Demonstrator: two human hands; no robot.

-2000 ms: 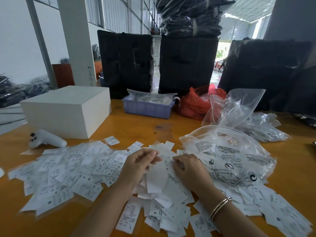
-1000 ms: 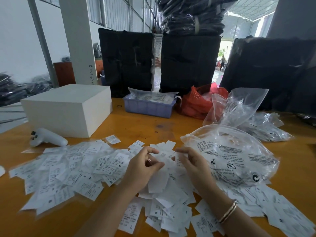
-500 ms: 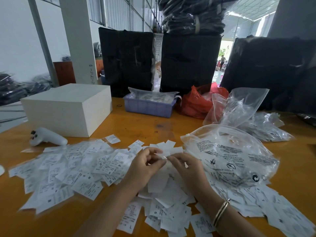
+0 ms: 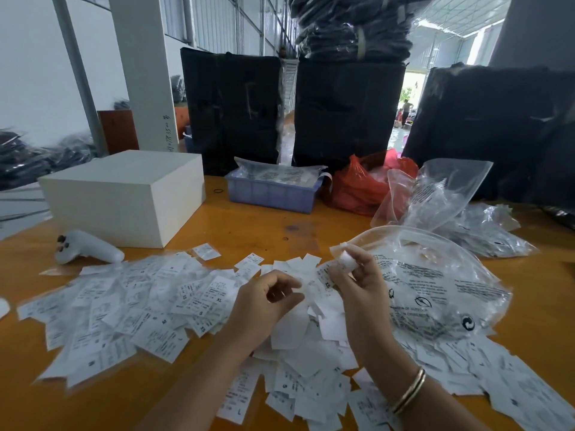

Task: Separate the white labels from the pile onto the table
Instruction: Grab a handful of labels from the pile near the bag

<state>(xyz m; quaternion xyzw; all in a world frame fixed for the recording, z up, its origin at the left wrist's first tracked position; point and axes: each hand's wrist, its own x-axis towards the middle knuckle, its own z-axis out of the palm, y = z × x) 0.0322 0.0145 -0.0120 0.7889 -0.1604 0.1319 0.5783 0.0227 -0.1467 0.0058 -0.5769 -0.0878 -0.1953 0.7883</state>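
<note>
A heap of white labels (image 4: 298,353) lies on the orange table (image 4: 273,227) in front of me. More printed labels are spread flat to the left (image 4: 124,306) and lower right (image 4: 497,384). My right hand (image 4: 361,290) is raised over the heap, and its fingertips pinch a small white label (image 4: 345,259). My left hand (image 4: 264,306) is curled just left of it, thumb and fingers meeting on the edge of another white label (image 4: 306,290). The two hands are a short way apart.
A clear printed plastic bag (image 4: 435,290) lies against the heap's right side, with more clear bags (image 4: 435,194) behind it. A white box (image 4: 124,194) and a white controller (image 4: 87,247) sit at the left. A purple tray (image 4: 270,194), a red bag (image 4: 364,185) and black wrapped bundles (image 4: 233,107) line the far edge.
My hands met over the heap with fingertips together, then drew apart. The right hand has lifted up and to the right with a small label.
</note>
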